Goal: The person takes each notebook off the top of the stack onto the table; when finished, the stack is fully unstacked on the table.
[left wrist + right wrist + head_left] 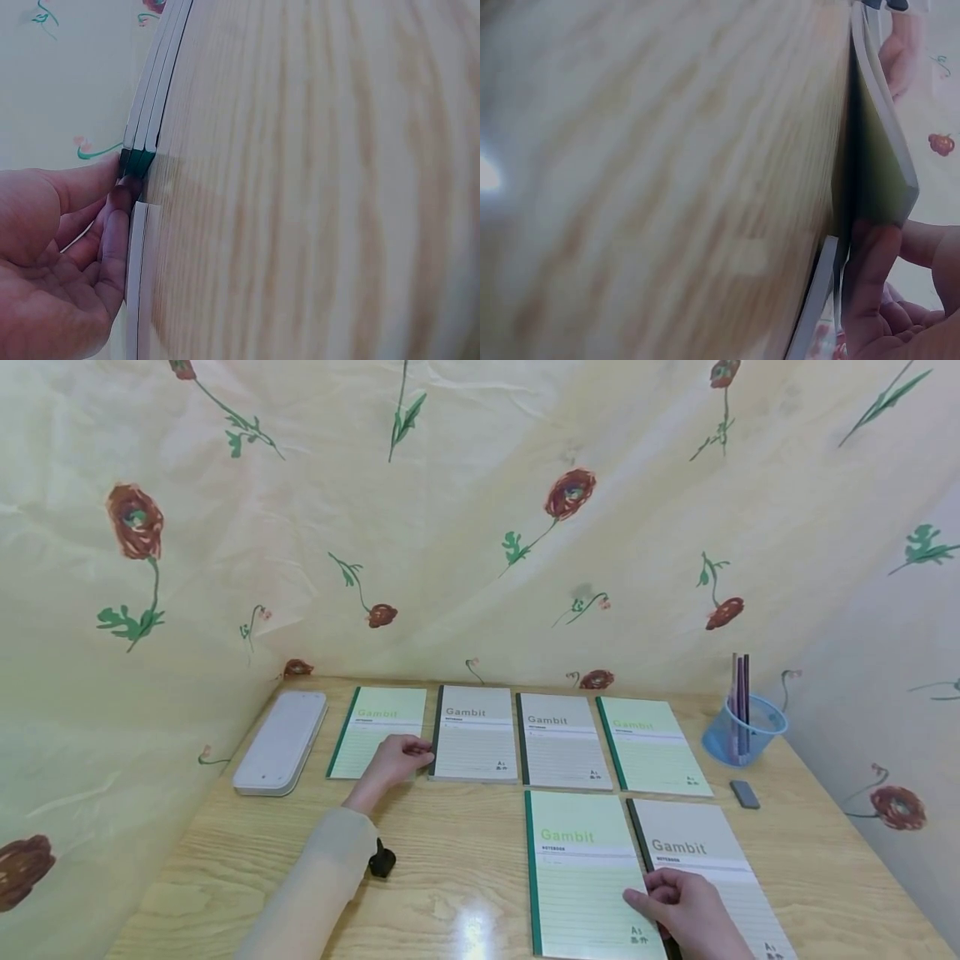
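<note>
My right hand (693,906) pinches the lower right edge of a green notebook (585,881), thumb on top. In the right wrist view this notebook (889,157) is tilted up off the table, with a finger (866,270) under it. A grey notebook (708,847) lies just right of it, partly covered by that hand. My left hand (397,762) is at the back row, its thumb and fingers pinching the left edge of a grey notebook (476,735). The left wrist view shows several stacked layers (157,82) with dark spines at those fingertips. Left of it lies another green notebook (386,714).
Another grey notebook (562,739) and a green one (652,743) continue the back row. A white case (281,743) lies at the left. On the right stand a blue pen cup (761,735) with pencils and, before it, a small grey eraser-like block (745,794).
</note>
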`<state>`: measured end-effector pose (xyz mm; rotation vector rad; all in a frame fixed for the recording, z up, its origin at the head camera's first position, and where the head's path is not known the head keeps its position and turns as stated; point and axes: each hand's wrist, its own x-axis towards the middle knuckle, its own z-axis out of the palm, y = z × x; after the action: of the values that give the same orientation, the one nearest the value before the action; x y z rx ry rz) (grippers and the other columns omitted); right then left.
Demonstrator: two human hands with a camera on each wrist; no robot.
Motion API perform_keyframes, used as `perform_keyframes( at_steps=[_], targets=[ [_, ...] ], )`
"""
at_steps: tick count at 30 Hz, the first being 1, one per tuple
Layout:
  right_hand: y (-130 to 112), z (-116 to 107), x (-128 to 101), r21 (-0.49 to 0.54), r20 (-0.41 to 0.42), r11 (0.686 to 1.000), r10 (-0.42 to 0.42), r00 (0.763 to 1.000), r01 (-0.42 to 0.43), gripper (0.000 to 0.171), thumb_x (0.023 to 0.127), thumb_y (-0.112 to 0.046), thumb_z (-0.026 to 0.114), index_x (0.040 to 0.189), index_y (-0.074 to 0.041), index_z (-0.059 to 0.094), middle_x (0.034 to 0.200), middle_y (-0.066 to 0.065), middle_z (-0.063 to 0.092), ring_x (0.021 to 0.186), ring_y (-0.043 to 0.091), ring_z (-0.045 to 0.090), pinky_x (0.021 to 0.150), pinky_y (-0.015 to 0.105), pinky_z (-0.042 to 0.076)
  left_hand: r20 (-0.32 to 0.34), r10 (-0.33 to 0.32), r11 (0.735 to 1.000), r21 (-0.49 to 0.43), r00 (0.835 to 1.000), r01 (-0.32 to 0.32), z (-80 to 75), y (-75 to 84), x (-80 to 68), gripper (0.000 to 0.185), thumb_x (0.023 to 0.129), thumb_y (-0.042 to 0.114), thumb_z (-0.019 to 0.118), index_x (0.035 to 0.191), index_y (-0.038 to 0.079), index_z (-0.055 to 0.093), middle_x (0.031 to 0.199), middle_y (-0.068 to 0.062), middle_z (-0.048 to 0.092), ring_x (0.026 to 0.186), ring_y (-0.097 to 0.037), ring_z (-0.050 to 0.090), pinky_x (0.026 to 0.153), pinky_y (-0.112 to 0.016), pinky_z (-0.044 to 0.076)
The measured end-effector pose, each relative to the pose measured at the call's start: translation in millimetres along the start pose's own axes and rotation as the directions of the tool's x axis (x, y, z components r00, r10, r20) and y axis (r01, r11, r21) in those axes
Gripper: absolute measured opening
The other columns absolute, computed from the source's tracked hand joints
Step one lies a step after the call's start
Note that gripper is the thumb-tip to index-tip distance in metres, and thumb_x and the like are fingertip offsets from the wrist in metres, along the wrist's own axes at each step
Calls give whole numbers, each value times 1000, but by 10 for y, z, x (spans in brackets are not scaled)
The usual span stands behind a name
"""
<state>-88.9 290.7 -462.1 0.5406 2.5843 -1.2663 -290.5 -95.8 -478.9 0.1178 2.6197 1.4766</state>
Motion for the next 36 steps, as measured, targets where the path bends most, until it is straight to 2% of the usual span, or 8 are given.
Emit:
perform_keyframes(
  at_steps=[7,12,18,24,31,36],
  targets=[
    [0,-5,3,-120,24,992,-42,999,45,34,86,-28,79,97,2,66,70,3,58,61,19,52,53,31,44,3,-3,1000,-11,1000,3,-9,6,-9,24,94,9,70,114,-2,70,101,-10,70,95,-22,64,86,-39,52],
    [-5,-14,11,-184,31,980,-70,997,74,33,86,-29,79,95,0,66,69,2,54,63,17,48,54,27,36,0,-3,1000,-6,1000,3,-17,16,-19,24,94,9,70,115,-2,70,102,-10,70,95,-22,64,87,-39,51],
    [4,-31,19,-241,31,965,-97,995,102,31,85,-30,80,92,-3,66,66,1,51,62,17,47,55,26,33,0,9,1000,-2,1000,-9,-13,18,-24,24,94,9,70,115,-3,70,102,-10,70,95,-23,64,87,-39,52],
    [-10,-54,27,-250,23,963,-96,995,99,31,86,-29,78,98,-2,69,65,1,52,61,17,47,54,26,33,0,-3,1000,0,1000,3,-8,12,-10,24,94,10,70,115,-2,70,102,-9,70,94,-21,63,87,-39,51],
    [-76,-88,22,-244,24,964,-102,994,105,25,89,-26,76,98,-4,68,65,2,52,60,17,48,53,27,36,8,-4,1000,-4,1000,4,-13,21,-9,24,94,10,70,114,-2,71,101,-9,70,94,-21,63,87,-38,51],
    [-153,-126,49,-219,39,956,-193,981,196,21,91,-19,73,102,-3,67,62,2,53,53,17,48,48,26,38,4,-4,1000,-3,1000,4,-19,28,-20,24,93,10,71,114,-2,71,100,-9,70,92,-21,63,86,-38,51]
  ],
)
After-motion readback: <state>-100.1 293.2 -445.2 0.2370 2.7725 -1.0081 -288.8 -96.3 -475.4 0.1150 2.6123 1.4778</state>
